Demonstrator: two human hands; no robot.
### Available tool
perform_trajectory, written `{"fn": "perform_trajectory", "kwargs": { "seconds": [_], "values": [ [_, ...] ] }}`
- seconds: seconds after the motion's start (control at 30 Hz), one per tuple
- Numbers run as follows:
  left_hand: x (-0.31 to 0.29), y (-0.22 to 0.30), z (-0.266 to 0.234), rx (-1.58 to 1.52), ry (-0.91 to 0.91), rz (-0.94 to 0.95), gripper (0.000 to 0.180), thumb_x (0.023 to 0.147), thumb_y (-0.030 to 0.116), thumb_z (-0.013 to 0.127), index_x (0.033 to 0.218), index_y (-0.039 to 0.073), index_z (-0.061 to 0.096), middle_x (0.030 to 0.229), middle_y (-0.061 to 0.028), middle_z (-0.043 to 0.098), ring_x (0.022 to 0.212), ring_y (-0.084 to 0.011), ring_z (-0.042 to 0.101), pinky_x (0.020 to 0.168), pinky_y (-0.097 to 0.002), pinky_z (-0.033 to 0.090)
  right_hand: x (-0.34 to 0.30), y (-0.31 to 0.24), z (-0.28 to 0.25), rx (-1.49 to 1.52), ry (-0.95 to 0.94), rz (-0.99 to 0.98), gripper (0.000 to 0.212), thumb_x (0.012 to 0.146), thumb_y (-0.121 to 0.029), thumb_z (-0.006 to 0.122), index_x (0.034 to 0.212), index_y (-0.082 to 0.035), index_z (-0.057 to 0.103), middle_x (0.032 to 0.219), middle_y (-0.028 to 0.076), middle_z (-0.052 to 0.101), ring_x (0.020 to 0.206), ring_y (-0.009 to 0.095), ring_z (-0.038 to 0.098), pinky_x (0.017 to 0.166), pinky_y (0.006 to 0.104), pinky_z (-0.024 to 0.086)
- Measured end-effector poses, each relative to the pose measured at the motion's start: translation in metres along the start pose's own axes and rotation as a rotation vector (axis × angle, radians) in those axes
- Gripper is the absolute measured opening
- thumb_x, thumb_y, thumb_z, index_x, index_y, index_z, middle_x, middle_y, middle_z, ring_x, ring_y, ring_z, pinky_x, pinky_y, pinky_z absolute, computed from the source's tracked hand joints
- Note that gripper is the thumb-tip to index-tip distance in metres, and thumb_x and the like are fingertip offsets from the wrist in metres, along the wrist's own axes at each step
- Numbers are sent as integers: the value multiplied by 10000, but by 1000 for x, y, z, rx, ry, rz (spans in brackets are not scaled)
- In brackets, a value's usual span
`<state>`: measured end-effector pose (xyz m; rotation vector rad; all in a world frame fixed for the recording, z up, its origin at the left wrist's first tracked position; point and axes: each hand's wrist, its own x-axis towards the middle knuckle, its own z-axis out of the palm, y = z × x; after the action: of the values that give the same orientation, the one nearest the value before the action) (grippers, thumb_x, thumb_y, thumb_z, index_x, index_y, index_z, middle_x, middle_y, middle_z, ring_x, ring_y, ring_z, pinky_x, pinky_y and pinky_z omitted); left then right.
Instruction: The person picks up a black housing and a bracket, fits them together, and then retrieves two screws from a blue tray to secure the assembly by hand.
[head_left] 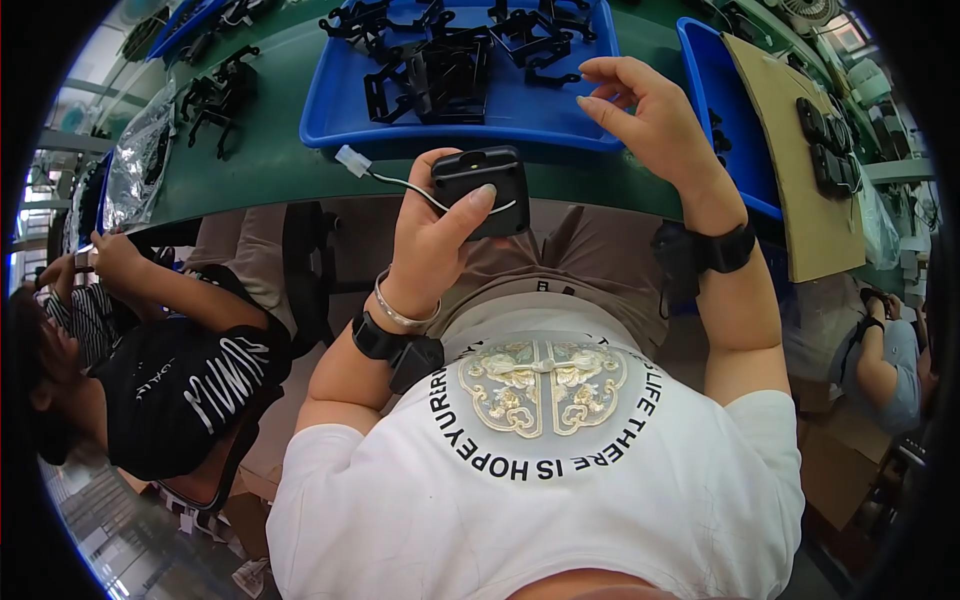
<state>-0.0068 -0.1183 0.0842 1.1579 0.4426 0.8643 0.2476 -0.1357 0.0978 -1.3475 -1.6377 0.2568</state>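
A green table point(265, 170) extends across the upper area. A clear plastic bag point(135, 185) lies at its left end. At the right, a cardboard sheet point(815, 220) overlaps the view of a blue bin point(745, 165). A fan point(808, 8) is located at upper right. At the left, a co-worker in a black shirt point(185, 400) is seated. A cardboard box point(838, 455) is positioned at lower right.

The left hand point(432, 232) is gripping, its mostly hidden fingers probably curling underneath; the right hand point(655, 122) is extending farther forward, thumb and forefinger apart.
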Motion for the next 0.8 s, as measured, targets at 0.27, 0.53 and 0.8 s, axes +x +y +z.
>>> {"fn": "perform_trajectory", "kwargs": {
  "seconds": [0.27,0.53,0.8],
  "values": [
    [-4,1,-5,-45,-35,-100,313,894,172,547,1153,50,421,986,-136,587,798,-227,654,496,-271,545,45,40,6,-482,-12,-211,394,757,-154,681,1122,-60,566,999,83,598,901,233,577,805,302,478],
    [-2,-2,2,-87,-49,-125,317,891,179,565,1150,50,435,975,-120,596,776,-193,655,496,-263,549,72,52,-2,-465,-16,-187,321,768,-166,669,1061,-62,592,1027,91,582,918,268,576,793,320,479],
    [-9,-1,5,-64,-24,-117,337,892,185,563,1162,46,417,986,-118,591,792,-188,652,499,-260,546,74,47,-13,-434,-39,-397,179,830,-157,635,981,-62,636,990,72,582,849,216,591,748,287,483]
  ]
}}
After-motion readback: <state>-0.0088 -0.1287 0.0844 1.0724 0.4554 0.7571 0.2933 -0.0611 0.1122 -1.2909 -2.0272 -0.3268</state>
